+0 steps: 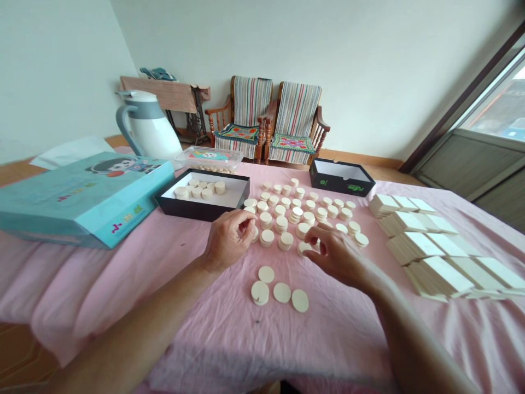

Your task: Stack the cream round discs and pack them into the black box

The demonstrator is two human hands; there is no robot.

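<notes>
Pale round wooden discs (285, 241) stand in many short stacks across the pink cloth. My left hand (230, 236) is at the left edge of these stacks, its fingers curled and thumb and forefinger together; whatever they may pinch is hidden. At the near right of the stacks, my right hand (339, 253) is curved, with a gap between thumb and forefinger. Its fingertips are close beside a disc stack (304, 249); I cannot tell if they touch it. Several loose discs (281, 293) lie flat in front of me, between my forearms.
A black tray (200, 211) holding more discs sits left, beside a teal box (82, 197) and a white jug (153, 131). Behind is a clear plastic container (211, 157). Another black box (342, 178) stands at the back right, near stacked square wooden pieces (441, 273).
</notes>
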